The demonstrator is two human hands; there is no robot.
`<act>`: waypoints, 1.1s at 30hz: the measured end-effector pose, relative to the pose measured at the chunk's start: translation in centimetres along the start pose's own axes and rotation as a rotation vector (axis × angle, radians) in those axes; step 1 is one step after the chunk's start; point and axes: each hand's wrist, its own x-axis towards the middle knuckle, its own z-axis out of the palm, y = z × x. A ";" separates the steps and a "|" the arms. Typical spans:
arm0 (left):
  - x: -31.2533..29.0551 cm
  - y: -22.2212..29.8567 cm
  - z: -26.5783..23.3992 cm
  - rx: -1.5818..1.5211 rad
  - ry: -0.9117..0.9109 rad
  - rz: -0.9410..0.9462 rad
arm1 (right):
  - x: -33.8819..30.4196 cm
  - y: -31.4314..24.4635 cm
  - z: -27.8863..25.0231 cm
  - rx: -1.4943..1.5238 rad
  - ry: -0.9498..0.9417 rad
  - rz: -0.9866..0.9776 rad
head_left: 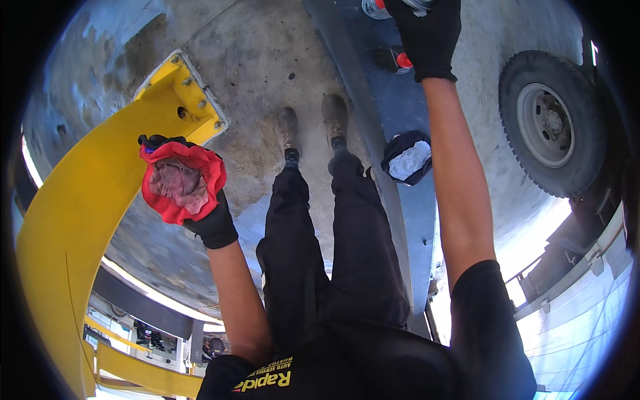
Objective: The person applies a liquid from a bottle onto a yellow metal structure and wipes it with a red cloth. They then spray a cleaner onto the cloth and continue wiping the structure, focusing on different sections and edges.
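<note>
My left hand, in a black glove, is closed on a crumpled red rag with a stained pinkish middle, held out over the concrete floor beside a yellow post. My right hand, also in a black glove, stretches far forward to the top edge of the view. Its fingers are closed around a grey object that the frame edge mostly cuts off. Just left of that hand, a silver and red can sits on the blue metal platform.
A curved yellow steel post with a bolted base plate stands on the left. A small dark item with a red end and a dark pouch with white cloth lie on the platform. A vehicle tyre is on the right. My shoes stand on stained concrete.
</note>
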 end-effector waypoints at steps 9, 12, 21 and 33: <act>-2.8 -2.6 -0.5 1.158 0.148 0.465 | -7.2 0.6 -3.8 -0.164 -0.094 0.224; -2.8 -4.7 3.6 0.920 0.048 0.498 | -11.7 1.7 -5.4 -0.385 -0.365 0.294; -1.4 -3.1 6.1 1.890 0.273 0.593 | -11.7 -7.4 -14.3 -0.059 -0.461 0.364; -3.1 -1.5 19.8 0.020 0.067 0.443 | 7.3 -10.5 -13.7 0.342 -0.419 -0.058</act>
